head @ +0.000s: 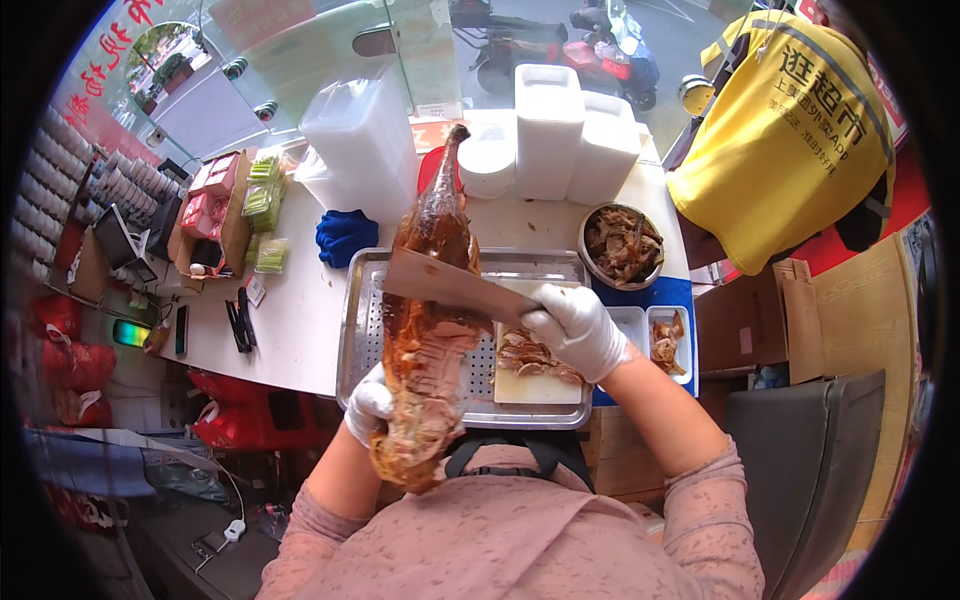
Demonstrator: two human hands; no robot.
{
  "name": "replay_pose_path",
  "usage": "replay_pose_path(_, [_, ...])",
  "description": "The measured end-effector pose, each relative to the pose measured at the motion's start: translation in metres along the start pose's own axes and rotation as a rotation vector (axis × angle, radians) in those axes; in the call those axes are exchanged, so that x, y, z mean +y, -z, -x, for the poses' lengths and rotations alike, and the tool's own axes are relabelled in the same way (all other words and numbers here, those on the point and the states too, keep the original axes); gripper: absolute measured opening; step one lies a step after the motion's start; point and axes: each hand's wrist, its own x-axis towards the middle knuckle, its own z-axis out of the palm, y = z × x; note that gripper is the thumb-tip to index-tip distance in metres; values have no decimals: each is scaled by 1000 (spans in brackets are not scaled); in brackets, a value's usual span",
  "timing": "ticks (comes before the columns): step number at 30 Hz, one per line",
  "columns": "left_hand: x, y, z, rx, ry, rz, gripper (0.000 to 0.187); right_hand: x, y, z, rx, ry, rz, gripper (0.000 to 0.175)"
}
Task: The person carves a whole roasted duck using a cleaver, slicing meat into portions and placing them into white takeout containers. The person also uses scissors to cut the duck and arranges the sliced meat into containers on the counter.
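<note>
My gloved left hand (369, 405) grips the near end of a roast duck (424, 375), holding it up over the left side of a perforated metal tray (358, 330). Its neck end points away from me, and pale flesh shows where the near part has been cut open. A wide-bladed cleaver (450, 289) is held by my gloved right hand (581, 330); the blade lies across the duck's browned middle. Whether its edge cuts into the skin I cannot tell. Sliced meat (532, 356) lies on a white cutting board (540, 391) in the tray, partly hidden by my right hand.
Behind the tray stand stacked white containers (550, 135) and a blue cloth (345, 237). A metal bowl (585, 255) of meat scraps is at right, above a small white tray (686, 369) with pieces. Staplers (240, 321) lie left. A person in a yellow vest (787, 142) stands beyond.
</note>
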Motion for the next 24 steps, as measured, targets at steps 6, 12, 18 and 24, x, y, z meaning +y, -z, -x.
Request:
replay_pose_path(6, [-5, 3, -6, -4, 10, 11, 83, 8, -6, 5, -13, -55, -8, 12])
replay_pose_path(12, [-2, -2, -7, 77, 65, -42, 94, 4, -7, 17, -25, -61, -19, 8])
replay_pose_path(18, [-10, -14, -25, 186, 78, -179, 89, -2, -10, -2, -43, -96, -133, 30])
replay_pose_path(24, [-25, -18, -38, 406, 57, -349, 73, -13, -30, 3, 68, -456, -166, 44])
